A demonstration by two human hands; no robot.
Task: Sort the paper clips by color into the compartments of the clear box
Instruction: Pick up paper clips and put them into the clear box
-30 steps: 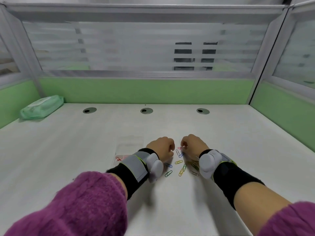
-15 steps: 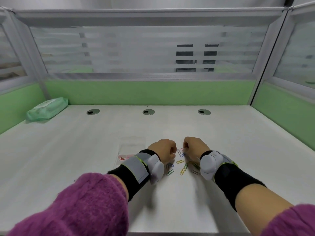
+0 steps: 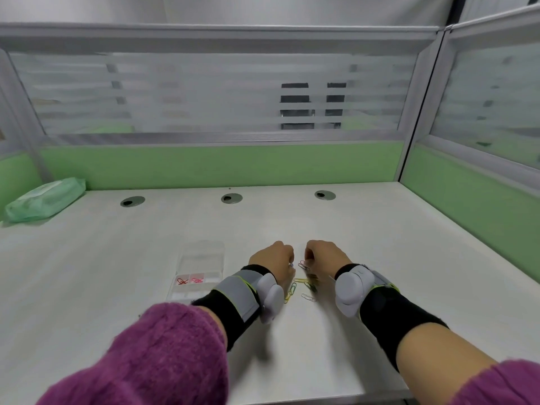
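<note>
Left hand (image 3: 273, 260): fingers curled; grasp cannot be told.
Right hand (image 3: 323, 255): fingers curled above red clip (image 3: 304, 266); pinch cannot be told.
Loose paper clips (image 3: 301, 287): on desk (image 3: 380, 258), between the wrists.
Clear box (image 3: 204, 252): just left of left hand; red and pink clips in adjoining compartments.
Wipes pack (image 3: 43, 200): far left corner.

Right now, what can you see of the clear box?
The clear box looks like transparent plastic, rectangular, lying flat on the desk left of the left hand. Thin walls split it into compartments: one holds red clips, its neighbour pink clips. Neither hand touches it.
</note>
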